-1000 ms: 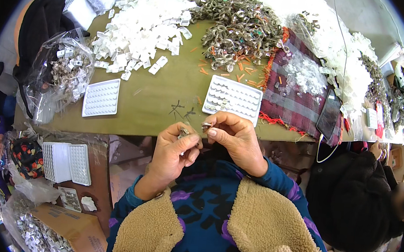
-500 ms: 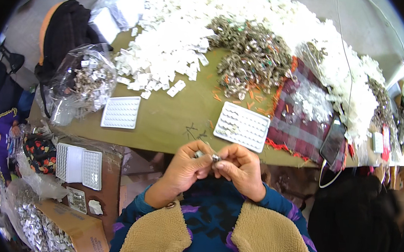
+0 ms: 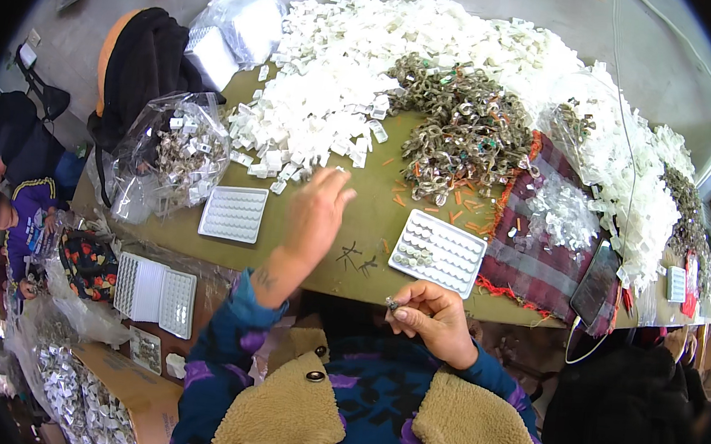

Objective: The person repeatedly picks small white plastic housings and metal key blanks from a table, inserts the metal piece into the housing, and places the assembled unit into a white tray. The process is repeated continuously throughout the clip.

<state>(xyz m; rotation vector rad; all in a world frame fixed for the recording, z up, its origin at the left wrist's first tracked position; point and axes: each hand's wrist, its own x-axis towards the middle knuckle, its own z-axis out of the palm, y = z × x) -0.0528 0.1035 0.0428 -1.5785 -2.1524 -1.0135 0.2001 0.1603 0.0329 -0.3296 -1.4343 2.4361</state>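
Observation:
My right hand [image 3: 436,320] pinches a small shiny metal piece [image 3: 391,303] between thumb and forefinger, just off the near table edge. My left hand [image 3: 315,214] reaches over the table with its fingers stretched out, beside the front of a pile of small white rectangular plastic pieces [image 3: 314,120]. Nothing shows in it. Between and beyond the hands lies a white tray [image 3: 463,262] with rows of hollows, some holding small pieces. A second white tray [image 3: 234,214] stands left of my left hand. Tangled metal pieces [image 3: 467,130] are heaped at the back.
Orange slivers [image 3: 460,206] lie before the metal heap. On the right, a plaid cloth [image 3: 531,269] carries clear bits and a phone [image 3: 596,284]. A clear bag [image 3: 169,161] stands left. Below it are more trays [image 3: 177,302] and a cardboard box [image 3: 134,389]. People sit far left.
My left hand has left the right one and moved forward to the white pile. The right hand keeps the metal piece and is slightly lower. The whole view has shifted a little.

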